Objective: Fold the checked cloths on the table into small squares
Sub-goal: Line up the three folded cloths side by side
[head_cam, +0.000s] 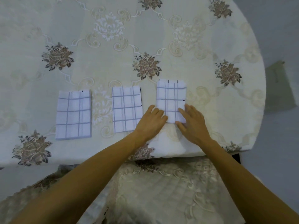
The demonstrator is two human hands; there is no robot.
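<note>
So I had three white cloths with thin blue-grey checks in a row across the middle of the frame, all lying flat on the round table's cream tablecloth embroidered with brown roses (113,46). The left folded cloth (73,113) and the middle folded cloth (126,109) sat apart from each other, with nothing touching them. The right folded cloth (171,97) was just right of centre and a bit higher in the frame than the other two, and that was the one I had my hands on.

My left hand (152,122) lay flat with the fingers fairly straight, the tips against the cloth's lower left edge. My right hand (192,125) was flat too, fingers spread over the lower right corner, pressing down and gripping nothing.

The pale quilted chair cover (161,191) filled the bottom centre of the frame. At the right edge a grey-green thing (279,86) lay on the floor, maybe a bag, but it was too blurry to say.
</note>
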